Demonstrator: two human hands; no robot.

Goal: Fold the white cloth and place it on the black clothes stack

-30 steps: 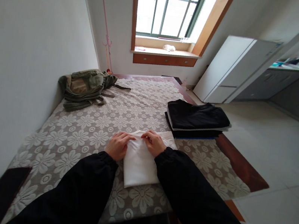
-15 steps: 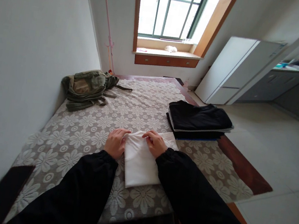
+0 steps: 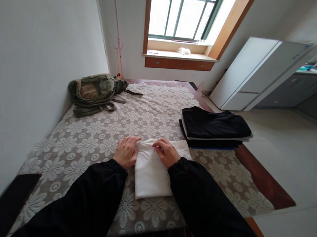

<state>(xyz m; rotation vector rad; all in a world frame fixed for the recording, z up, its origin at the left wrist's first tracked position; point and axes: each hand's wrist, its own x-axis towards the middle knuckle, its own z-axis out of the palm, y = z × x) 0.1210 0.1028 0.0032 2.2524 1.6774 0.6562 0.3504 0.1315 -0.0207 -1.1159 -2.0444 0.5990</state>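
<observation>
A folded white garment (image 3: 152,177) lies flat in front of me, its far edge slightly wrinkled. My left hand (image 3: 126,151) rests along its left edge near the far left corner, fingers stretched forward and touching the cloth. On top of the garment, near the far edge, my right hand (image 3: 166,153) has its thumb and fingers pinched together on the fabric. My right sleeve hides part of the garment's right side. Just beyond, to the right, sits a stack of folded dark clothes (image 3: 214,125) with a lighter layer in it.
A floral lace tablecloth (image 3: 97,127) covers the table, whose brown edge (image 3: 266,179) shows at the right. A green backpack (image 3: 96,92) lies by the left wall. Farther off are a pink coat stand (image 3: 117,24), a window ledge (image 3: 180,56) and a white fridge (image 3: 249,77).
The whole view has shifted slightly, so everything sits a little farther right. Both hands stay at nearly the same places on the garment.
</observation>
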